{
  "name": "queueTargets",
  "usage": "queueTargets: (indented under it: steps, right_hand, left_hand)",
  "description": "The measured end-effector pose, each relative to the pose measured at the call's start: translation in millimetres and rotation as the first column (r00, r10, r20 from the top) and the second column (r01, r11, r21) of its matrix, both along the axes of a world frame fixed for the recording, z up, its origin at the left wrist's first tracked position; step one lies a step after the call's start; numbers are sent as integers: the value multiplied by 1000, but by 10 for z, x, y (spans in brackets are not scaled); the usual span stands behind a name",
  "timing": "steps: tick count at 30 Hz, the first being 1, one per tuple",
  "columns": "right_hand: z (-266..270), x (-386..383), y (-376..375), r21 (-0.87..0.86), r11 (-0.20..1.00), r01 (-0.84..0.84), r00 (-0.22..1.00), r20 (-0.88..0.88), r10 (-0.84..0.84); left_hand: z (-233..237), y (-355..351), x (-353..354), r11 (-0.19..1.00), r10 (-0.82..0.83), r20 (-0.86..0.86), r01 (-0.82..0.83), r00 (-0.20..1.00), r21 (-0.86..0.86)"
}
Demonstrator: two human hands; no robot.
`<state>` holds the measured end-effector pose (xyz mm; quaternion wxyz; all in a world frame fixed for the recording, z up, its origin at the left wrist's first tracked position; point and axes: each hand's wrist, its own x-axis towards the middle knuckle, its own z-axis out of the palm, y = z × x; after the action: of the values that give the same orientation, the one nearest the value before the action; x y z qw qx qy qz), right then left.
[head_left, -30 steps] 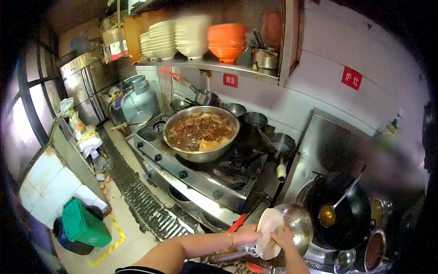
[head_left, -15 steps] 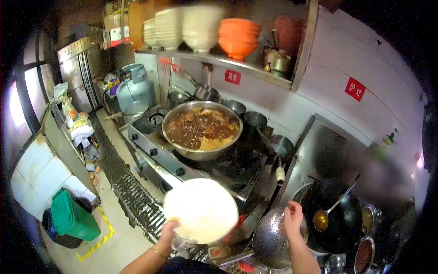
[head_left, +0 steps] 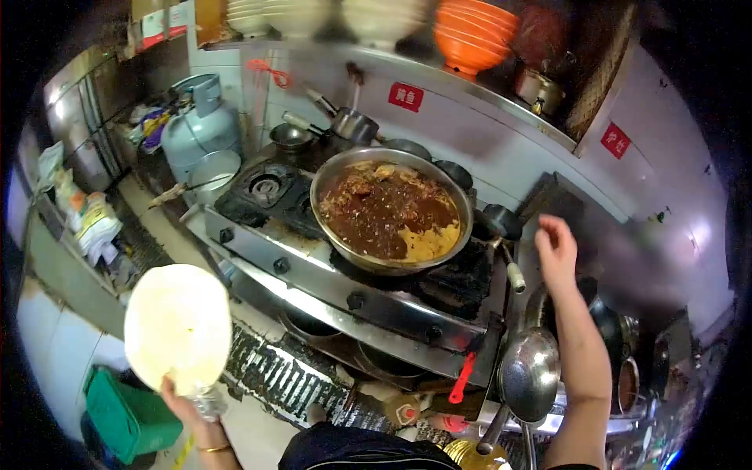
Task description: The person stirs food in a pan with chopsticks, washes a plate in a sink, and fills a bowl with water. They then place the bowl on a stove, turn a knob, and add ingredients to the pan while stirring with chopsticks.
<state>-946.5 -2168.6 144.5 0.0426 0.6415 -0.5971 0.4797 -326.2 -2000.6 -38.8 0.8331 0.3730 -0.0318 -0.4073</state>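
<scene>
At the lower left, my left hand grips the bottom edge of a pale, rounded flat object, held up over the floor. Something clear and shiny, too blurred to name, is by that hand's fingers. My right hand is raised at the right, past the stove's end, empty with its fingers apart and slightly curled. Between the hands, a wide steel bowl of dark red-brown sauce with yellowish pieces rests on the stove. A handled pan is near my right hand.
A gas cylinder stands behind the stove's left end. Stacked orange bowls occupy the shelf above. A steel ladle-like strainer lies below my right forearm. A green bin is on the floor at lower left.
The view has shifted toward the stove. My left hand has moved left with the pale object. My right hand has risen from over the perforated strainer to beside the stove's right end.
</scene>
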Motion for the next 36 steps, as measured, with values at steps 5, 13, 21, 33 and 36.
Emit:
queueTargets:
  steps: [5,13,21,33,36]
  right_hand:
    - [1149,73,-749,-104,988,117,989,-73,-125]
    - [1432,306,-1270,-61,980,-191,981,25,193]
    - [619,2474,-1434,238,842,-485,660,-531,531]
    - [-365,6046,-3205,679,580,-451,196,-559,806]
    - [-1127,7045,-3862,713,663,-228,323,-587,743]
  left_hand:
    - [352,-315,468,922,-268,-57,239,962,-303]
    - [301,-587,605,974,148,-98,-162,984,-156]
    - [530,-782,620,961,255,-107,-265,961,-84]
    - [60,-1256,2096,891,455,-56,-453,889,34]
    - [-14,-1396,2566,933,359,-88,-360,929,11]
